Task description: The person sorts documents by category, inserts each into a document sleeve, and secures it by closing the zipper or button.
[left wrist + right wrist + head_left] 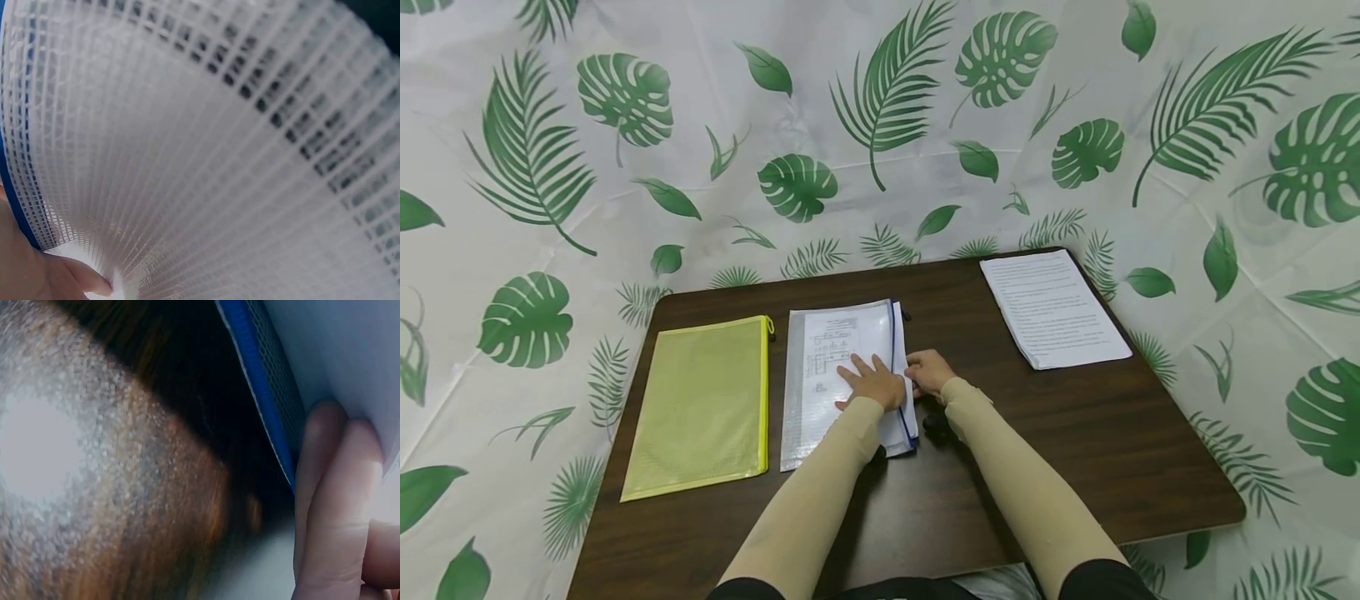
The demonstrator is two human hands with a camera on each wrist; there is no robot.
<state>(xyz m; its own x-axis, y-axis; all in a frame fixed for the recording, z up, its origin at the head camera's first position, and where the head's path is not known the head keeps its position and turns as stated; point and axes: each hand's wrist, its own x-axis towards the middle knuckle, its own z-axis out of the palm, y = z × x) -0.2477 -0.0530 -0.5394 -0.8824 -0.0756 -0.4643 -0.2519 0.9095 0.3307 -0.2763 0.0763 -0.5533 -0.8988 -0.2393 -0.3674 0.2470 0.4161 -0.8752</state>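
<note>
A clear mesh zip pouch [795, 392] with a blue zip edge [895, 350] lies on the table with printed paper inside. White sheets [909, 408] stick out past the blue edge on the right. My left hand [876, 386] rests on top of the pouch, fingers spread. Close up in the left wrist view, the mesh [156, 137] fills most of the picture. At the pouch's right side, my right hand [929, 371] pinches the edge of the sheets. In the right wrist view its fingers [340, 506] lie against the white paper [337, 356], beside the blue edging [256, 381].
To the left lies a yellow mesh zip pouch [703, 408], flat on the dark wooden table [1037, 442]. A stack of printed pages [1056, 308] sits at the back right corner. Behind the table hangs a leaf-patterned white sheet [715, 108].
</note>
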